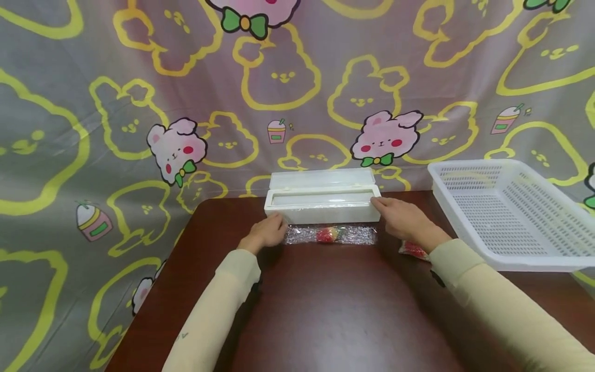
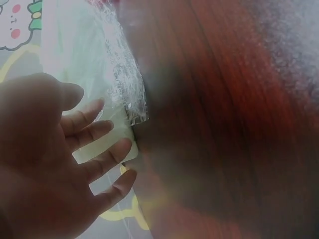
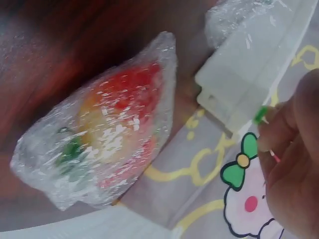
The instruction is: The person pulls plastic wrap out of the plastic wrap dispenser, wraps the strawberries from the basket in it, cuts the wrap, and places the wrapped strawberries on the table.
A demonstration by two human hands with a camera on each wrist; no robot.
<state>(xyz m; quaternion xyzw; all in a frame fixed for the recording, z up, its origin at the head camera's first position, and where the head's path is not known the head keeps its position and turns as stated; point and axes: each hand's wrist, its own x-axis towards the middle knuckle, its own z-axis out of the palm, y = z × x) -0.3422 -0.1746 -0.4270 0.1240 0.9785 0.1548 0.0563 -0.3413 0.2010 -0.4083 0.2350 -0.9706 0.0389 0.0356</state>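
Observation:
A long white cling film dispenser box sits at the table's far edge with its clear lid raised. A crinkled strip of cling film lies along its front, with a red and yellow fruit-like piece showing on it. My left hand is at the box's front left corner; in the left wrist view its fingers are spread and slightly bent beside the film. At the box's right end, my right hand pinches a small green piece.
A film-wrapped red, yellow and green piece lies on the table below my right wrist. To the right stands a white perforated plastic basket. A patterned curtain hangs right behind the table.

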